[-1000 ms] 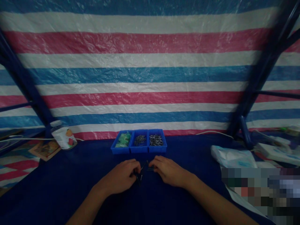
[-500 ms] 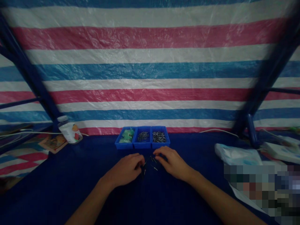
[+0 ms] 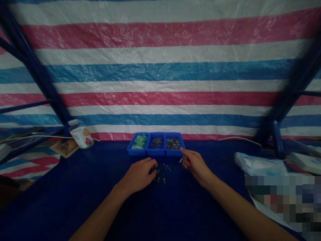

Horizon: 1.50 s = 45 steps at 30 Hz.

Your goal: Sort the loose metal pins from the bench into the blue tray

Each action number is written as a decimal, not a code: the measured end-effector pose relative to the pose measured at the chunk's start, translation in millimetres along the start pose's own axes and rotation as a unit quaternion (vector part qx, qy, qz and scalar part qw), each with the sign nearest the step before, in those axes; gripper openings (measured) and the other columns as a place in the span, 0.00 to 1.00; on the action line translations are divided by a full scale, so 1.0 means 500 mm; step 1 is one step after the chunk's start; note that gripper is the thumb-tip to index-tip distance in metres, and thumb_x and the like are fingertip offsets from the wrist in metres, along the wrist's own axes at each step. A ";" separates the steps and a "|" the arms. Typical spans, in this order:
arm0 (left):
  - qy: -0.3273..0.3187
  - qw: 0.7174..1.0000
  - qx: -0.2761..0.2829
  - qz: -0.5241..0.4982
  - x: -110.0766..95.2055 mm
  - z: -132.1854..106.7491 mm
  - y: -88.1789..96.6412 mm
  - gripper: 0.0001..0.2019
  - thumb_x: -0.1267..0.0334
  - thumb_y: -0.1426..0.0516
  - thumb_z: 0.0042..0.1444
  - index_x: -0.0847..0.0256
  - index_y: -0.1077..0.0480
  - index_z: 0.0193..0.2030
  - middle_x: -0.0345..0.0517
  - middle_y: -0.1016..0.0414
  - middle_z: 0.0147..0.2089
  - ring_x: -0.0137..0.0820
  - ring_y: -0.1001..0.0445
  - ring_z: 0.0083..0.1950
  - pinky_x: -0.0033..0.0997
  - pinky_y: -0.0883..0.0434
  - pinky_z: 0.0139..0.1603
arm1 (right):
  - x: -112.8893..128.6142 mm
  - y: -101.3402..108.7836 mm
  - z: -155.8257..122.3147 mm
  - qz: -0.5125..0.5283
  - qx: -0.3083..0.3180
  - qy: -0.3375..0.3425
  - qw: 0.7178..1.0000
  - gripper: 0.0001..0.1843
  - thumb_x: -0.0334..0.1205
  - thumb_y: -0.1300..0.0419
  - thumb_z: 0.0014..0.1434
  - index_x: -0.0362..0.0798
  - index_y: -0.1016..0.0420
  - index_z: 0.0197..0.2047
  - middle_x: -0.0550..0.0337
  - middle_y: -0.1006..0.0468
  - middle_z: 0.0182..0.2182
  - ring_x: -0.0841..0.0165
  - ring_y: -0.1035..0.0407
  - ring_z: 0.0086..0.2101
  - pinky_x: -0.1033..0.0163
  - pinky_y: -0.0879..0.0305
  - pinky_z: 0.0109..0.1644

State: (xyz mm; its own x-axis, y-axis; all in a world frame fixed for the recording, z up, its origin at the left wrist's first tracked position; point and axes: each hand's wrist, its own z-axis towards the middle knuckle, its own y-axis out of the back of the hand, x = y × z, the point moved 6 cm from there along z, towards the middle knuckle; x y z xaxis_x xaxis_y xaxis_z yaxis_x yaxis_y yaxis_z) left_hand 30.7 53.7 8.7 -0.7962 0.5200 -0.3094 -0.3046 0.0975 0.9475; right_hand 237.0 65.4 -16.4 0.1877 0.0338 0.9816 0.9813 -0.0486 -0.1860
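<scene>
My right hand (image 3: 197,164) is closed in a pinch, with a small silver metal pin (image 3: 181,160) showing at its fingertips, just in front of the right blue bin (image 3: 175,153). My left hand (image 3: 141,174) rests low over the table with curled fingers, beside several loose thin metal pins (image 3: 164,181). What its fingertips hold, if anything, is hidden. The right bin holds many short metal pieces (image 3: 173,144). Thin metal pins (image 3: 156,143) fill the middle bin (image 3: 155,153), and small green-wrapped packets (image 3: 139,142) lie in the left bin (image 3: 136,152).
A white-lidded jar (image 3: 81,135) stands at the back left by a picture card (image 3: 64,148). A clear plastic bag (image 3: 260,163) lies to the right on the dark blue table (image 3: 155,214). Blue frame posts (image 3: 40,72) flank a striped tarp (image 3: 163,72).
My right hand has moved right, away from the loose pins, and now pinches a small metal pin. My left hand stays by the pins. The whole view has shifted slightly.
</scene>
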 end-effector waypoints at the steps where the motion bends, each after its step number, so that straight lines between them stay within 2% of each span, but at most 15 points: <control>1: 0.005 1.000 -0.001 0.003 0.000 0.000 -0.001 0.07 0.63 0.48 0.61 0.55 0.29 0.41 0.43 0.24 0.43 0.35 0.25 0.43 0.35 0.32 0.44 | -0.005 0.000 0.000 0.006 -0.003 -0.015 1.000 0.27 0.60 0.33 0.49 0.50 0.40 0.18 0.70 0.43 0.11 0.76 0.48 0.17 0.64 0.52 0.25; 2: 0.011 1.000 -0.004 0.005 0.000 0.001 -0.001 0.07 0.63 0.48 0.61 0.55 0.29 0.41 0.43 0.24 0.42 0.35 0.25 0.42 0.35 0.32 0.43 | -0.008 -0.001 0.000 0.009 -0.004 -0.024 1.000 0.27 0.61 0.33 0.49 0.50 0.39 0.19 0.71 0.43 0.12 0.75 0.47 0.17 0.64 0.52 0.24; 4: 0.024 1.000 -0.012 0.007 0.000 0.003 -0.003 0.07 0.61 0.47 0.62 0.56 0.29 0.41 0.43 0.23 0.42 0.36 0.24 0.41 0.35 0.32 0.42 | -0.009 -0.002 -0.003 0.029 -0.010 -0.037 0.999 0.23 0.61 0.35 0.51 0.49 0.34 0.26 0.69 0.36 0.16 0.74 0.43 0.18 0.64 0.49 0.25; 6: 0.038 0.999 -0.022 0.010 0.001 0.005 -0.005 0.08 0.58 0.47 0.62 0.56 0.29 0.41 0.44 0.23 0.42 0.36 0.24 0.41 0.35 0.32 0.41 | -0.007 -0.004 -0.006 0.056 -0.012 -0.046 0.997 0.23 0.61 0.36 0.52 0.50 0.29 0.38 0.65 0.26 0.24 0.73 0.37 0.21 0.64 0.44 0.27; 8: 0.049 0.998 -0.031 0.014 0.003 0.008 -0.009 0.08 0.57 0.46 0.62 0.57 0.28 0.40 0.44 0.23 0.41 0.36 0.24 0.40 0.35 0.32 0.40 | -0.005 -0.009 -0.010 0.051 -0.001 -0.042 0.998 0.25 0.59 0.36 0.53 0.50 0.29 0.45 0.62 0.23 0.31 0.73 0.34 0.23 0.64 0.42 0.28; 14: 0.051 0.997 -0.040 0.030 0.006 0.017 -0.021 0.07 0.62 0.46 0.61 0.57 0.26 0.37 0.45 0.23 0.40 0.37 0.23 0.41 0.34 0.32 0.40 | -0.010 -0.034 -0.012 -0.104 0.067 0.013 0.992 0.16 0.54 0.38 0.55 0.47 0.28 0.32 0.63 0.26 0.26 0.74 0.37 0.22 0.64 0.46 0.27; 22: 0.056 0.996 -0.070 0.025 0.004 0.021 -0.019 0.05 0.68 0.46 0.57 0.59 0.28 0.34 0.44 0.23 0.36 0.35 0.24 0.38 0.33 0.33 0.38 | -0.021 -0.046 -0.009 -0.179 0.101 0.047 0.977 0.13 0.50 0.41 0.58 0.48 0.28 0.33 0.64 0.27 0.25 0.73 0.40 0.21 0.64 0.46 0.27; 25: 0.052 0.994 -0.097 0.016 -0.004 0.020 -0.004 0.05 0.67 0.46 0.57 0.59 0.29 0.34 0.43 0.24 0.37 0.34 0.25 0.37 0.33 0.33 0.38 | -0.016 -0.047 -0.015 -0.226 0.098 0.098 0.964 0.14 0.51 0.42 0.61 0.49 0.26 0.35 0.63 0.27 0.26 0.72 0.38 0.24 0.64 0.44 0.29; 28: 0.031 0.992 -0.123 0.005 -0.020 0.017 0.012 0.05 0.66 0.47 0.59 0.58 0.29 0.35 0.42 0.24 0.38 0.32 0.26 0.39 0.33 0.33 0.41 | -0.005 -0.057 -0.028 -0.259 0.101 0.139 0.951 0.17 0.53 0.43 0.63 0.49 0.27 0.32 0.63 0.29 0.26 0.71 0.36 0.28 0.63 0.43 0.33; 32: -0.028 0.986 -0.159 -0.032 -0.039 0.009 0.019 0.04 0.66 0.46 0.58 0.57 0.30 0.34 0.41 0.25 0.36 0.31 0.27 0.38 0.32 0.33 0.42 | 0.010 -0.069 -0.044 -0.257 0.109 0.153 0.948 0.23 0.55 0.46 0.64 0.49 0.31 0.24 0.64 0.32 0.22 0.71 0.38 0.26 0.63 0.44 0.33; 35: -0.065 0.980 -0.179 -0.060 -0.043 0.004 0.017 0.05 0.66 0.46 0.59 0.57 0.31 0.33 0.40 0.26 0.34 0.30 0.28 0.37 0.31 0.32 0.41 | 0.016 -0.073 -0.051 -0.238 0.115 0.156 0.952 0.24 0.56 0.46 0.64 0.49 0.32 0.24 0.65 0.33 0.22 0.72 0.39 0.25 0.64 0.43 0.33; 45: -0.117 0.966 -0.208 -0.097 -0.048 -0.002 0.019 0.06 0.67 0.47 0.59 0.57 0.31 0.32 0.40 0.27 0.32 0.27 0.29 0.33 0.28 0.32 0.37 | 0.003 -0.069 -0.045 -0.234 0.098 0.123 0.959 0.24 0.58 0.45 0.63 0.49 0.32 0.25 0.65 0.33 0.21 0.73 0.39 0.23 0.65 0.45 0.29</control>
State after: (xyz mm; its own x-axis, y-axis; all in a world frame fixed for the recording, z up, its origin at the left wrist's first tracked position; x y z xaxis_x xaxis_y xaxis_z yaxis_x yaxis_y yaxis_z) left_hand 46.2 41.1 25.2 -0.5781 0.7088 -0.4042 -0.6580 -0.1120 0.7447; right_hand 202.6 44.5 -7.5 -0.2670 -0.2326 0.9352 0.9492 0.1045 0.2969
